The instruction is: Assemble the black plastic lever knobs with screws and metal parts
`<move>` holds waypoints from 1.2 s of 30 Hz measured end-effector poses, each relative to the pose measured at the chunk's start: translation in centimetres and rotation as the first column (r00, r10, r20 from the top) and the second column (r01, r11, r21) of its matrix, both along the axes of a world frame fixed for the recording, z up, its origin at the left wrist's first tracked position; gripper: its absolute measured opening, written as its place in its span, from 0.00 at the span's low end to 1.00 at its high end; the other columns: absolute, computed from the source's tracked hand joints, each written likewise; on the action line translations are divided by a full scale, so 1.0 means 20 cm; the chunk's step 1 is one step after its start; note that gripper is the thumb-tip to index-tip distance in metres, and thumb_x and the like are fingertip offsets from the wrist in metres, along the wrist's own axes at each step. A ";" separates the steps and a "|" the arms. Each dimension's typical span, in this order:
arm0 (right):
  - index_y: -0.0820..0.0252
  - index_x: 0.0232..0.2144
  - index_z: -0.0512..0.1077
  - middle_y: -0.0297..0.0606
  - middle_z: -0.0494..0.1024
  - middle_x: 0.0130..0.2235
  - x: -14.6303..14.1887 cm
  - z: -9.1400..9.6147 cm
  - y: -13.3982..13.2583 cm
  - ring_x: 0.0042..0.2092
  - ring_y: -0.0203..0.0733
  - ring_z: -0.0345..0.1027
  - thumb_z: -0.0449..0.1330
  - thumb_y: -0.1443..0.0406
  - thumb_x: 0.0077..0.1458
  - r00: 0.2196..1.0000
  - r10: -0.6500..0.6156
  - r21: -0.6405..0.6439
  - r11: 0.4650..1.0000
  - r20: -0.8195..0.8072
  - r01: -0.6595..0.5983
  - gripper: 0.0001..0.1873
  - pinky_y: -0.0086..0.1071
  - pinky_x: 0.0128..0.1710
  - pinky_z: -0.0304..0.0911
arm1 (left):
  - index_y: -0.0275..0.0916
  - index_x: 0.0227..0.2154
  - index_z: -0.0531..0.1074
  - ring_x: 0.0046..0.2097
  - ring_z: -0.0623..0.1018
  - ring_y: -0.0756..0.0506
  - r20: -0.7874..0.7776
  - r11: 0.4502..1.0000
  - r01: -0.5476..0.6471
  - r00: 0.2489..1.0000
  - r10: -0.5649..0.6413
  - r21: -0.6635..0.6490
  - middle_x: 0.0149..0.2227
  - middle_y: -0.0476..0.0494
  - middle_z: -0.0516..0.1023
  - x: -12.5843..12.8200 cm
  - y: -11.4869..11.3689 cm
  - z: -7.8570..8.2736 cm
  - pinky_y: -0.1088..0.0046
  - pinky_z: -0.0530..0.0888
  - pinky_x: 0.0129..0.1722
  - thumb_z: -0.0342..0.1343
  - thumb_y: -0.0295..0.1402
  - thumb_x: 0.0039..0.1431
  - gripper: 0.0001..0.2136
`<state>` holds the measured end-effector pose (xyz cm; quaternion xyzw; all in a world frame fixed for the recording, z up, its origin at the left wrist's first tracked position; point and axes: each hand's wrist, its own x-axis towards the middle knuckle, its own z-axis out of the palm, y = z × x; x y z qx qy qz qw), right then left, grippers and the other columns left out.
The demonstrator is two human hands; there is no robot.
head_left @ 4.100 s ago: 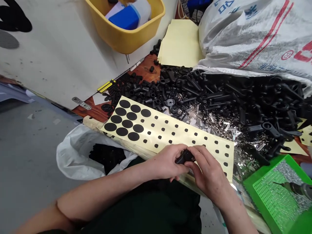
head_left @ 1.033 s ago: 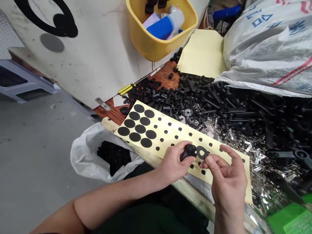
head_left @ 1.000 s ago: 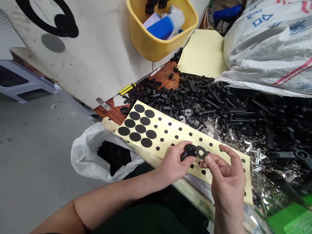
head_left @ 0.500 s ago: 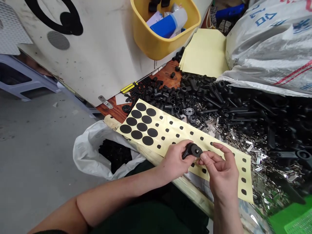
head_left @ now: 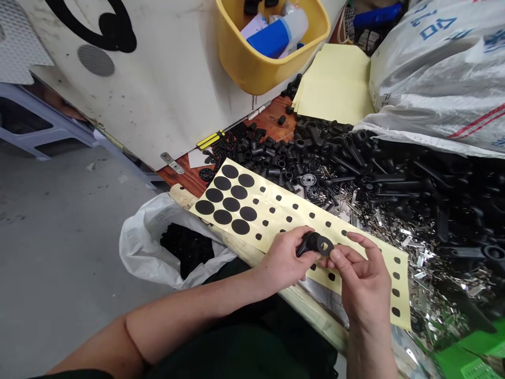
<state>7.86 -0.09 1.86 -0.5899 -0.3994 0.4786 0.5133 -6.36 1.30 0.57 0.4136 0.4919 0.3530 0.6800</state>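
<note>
My left hand [head_left: 284, 259] grips a small black plastic handle part [head_left: 310, 243] by its stem, holding it just above a pale yellow sticker sheet [head_left: 276, 210]. My right hand [head_left: 361, 276] pinches a round black sticker with a hole [head_left: 325, 246] against the round head of that part. The sheet lies along the table's near edge. It carries large black discs at its left end and rows of small black dots across the rest.
A heap of black plastic handles and sleeves [head_left: 374, 168] and shiny metal clips [head_left: 426, 263] covers the table behind the sheet. A yellow tub [head_left: 252, 63], blank yellow sheets [head_left: 335, 84] and a woven sack [head_left: 437, 73] lie farther back. A white bag of black parts [head_left: 177, 247] hangs left; a green basket [head_left: 473, 358] sits at the lower right.
A second ago the ring sticker was held apart, to the right of the handle part. My right hand has since brought it onto the part's head. The view shifted slightly.
</note>
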 end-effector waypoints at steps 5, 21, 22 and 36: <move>0.56 0.43 0.64 0.30 0.76 0.25 -0.02 -0.01 0.01 0.25 0.35 0.71 0.71 0.61 0.40 1.000 -0.019 -0.023 1.000 0.017 0.019 0.28 0.33 0.30 0.69 | 0.36 0.45 0.68 0.15 0.67 0.57 0.015 1.000 0.006 1.000 -0.006 0.017 0.27 0.52 0.72 0.00 0.00 -0.01 0.83 0.67 0.12 0.53 0.28 0.54 0.15; 0.57 0.43 0.64 0.31 0.76 0.26 -0.02 -0.03 0.01 0.26 0.33 0.69 0.70 0.62 0.42 1.000 0.008 -0.023 1.000 0.018 -0.007 0.27 0.31 0.30 0.68 | 0.36 0.46 0.68 0.17 0.68 0.56 0.004 0.998 0.007 1.000 -0.007 0.055 0.26 0.52 0.73 -0.01 -0.01 -0.01 0.82 0.66 0.15 0.53 0.28 0.54 0.15; 0.57 0.43 0.64 0.31 0.76 0.26 -0.02 -0.03 0.01 0.26 0.33 0.69 0.70 0.62 0.42 1.000 0.006 -0.022 1.000 0.020 -0.005 0.27 0.31 0.30 0.68 | 0.36 0.46 0.68 0.17 0.68 0.56 0.000 0.998 0.011 1.000 -0.011 0.057 0.26 0.52 0.73 -0.01 -0.01 -0.01 0.82 0.66 0.15 0.53 0.28 0.54 0.15; 0.58 0.41 0.63 0.32 0.77 0.22 -0.07 0.06 0.02 0.24 0.37 0.71 0.70 0.57 0.39 0.986 -0.017 -0.093 0.995 0.165 0.033 0.28 0.31 0.27 0.68 | 0.34 0.47 0.68 0.17 0.67 0.55 0.080 0.999 0.032 0.996 -0.035 0.036 0.23 0.52 0.70 -0.04 -0.01 0.03 0.82 0.65 0.15 0.50 0.33 0.58 0.15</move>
